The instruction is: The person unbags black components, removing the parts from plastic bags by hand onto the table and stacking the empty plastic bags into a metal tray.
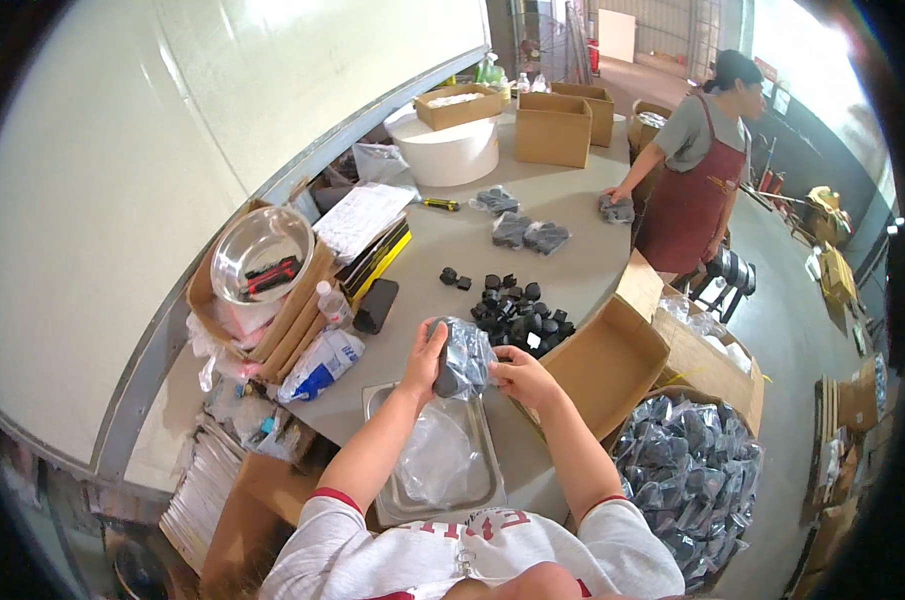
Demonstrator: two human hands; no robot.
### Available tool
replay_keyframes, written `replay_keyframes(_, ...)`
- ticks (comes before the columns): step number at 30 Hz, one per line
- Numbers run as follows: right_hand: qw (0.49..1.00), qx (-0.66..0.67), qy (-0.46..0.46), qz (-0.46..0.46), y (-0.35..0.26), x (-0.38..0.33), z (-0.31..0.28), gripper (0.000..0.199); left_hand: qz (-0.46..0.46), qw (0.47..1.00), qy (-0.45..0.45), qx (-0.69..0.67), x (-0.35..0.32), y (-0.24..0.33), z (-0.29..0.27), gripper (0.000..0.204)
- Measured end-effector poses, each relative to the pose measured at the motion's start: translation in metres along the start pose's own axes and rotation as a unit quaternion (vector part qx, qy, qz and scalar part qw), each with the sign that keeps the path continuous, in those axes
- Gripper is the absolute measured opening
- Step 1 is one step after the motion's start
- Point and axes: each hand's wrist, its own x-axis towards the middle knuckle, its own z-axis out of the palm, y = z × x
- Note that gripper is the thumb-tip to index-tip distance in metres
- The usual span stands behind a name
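Clear plastic forms the small bag [464, 358] held up between both hands above the near edge of the bench [572, 262]. The left hand [427, 352] wraps closed round the bag's left side; the right hand [512, 375] pinches its right edge with curled fingers. The bag looks partly filled with dark parts and its mouth is not visibly sealed, so this bag seems still in the filling stage.

Directly below lies a steel tray [480, 470] with loose clear bags [437, 450] in it. To the right, off the bench's near right corner, a large sack of filled bags [684, 465] suggests much packing is already done. Just beyond the hands a heap of loose black parts [520, 312] remains unbagged, which suggests a fair share of work is left. An open cardboard box [612, 355] crowds the right hand's side closely.

Along the left edge stand a steel bowl [260, 252], a small bottle [332, 302] and a dark phone [376, 305]. The middle of the bench holds a few filled bags [528, 234] with bare surface between, giving the most room for moving. At the far edge stand cardboard boxes [552, 128] and a white tub [450, 150]; a co-worker in an apron [694, 180] rests a hand near the far right edge.
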Motion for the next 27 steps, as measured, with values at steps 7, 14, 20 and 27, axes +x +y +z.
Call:
replay_keyframes(7, 0.952, -0.083, 0.217, -0.200, -0.008, 0.043, -0.035, 0.014, 0.175, 0.812, 0.096, 0.548, 0.075, -0.002, -0.003, 0.042)
replay_keyframes(14, 0.915, -0.130, 0.315, -0.218, 0.008, 0.020, -0.034, 0.012, 0.177, 0.714, 0.015, 0.677, 0.092, -0.012, 0.036, 0.039)
replay_keyframes(20, 0.928, -0.145, 0.270, -0.214, 0.032, -0.036, -0.026, 0.017, 0.288, 0.642, -0.051, 0.709, 0.101, 0.005, 0.074, 0.030)
replay_keyframes(27, 0.921, -0.242, 0.231, -0.200, 0.059, -0.089, -0.010, 0.019, 0.341, 0.563, -0.040, 0.752, 0.102, 0.055, 0.110, 0.027)
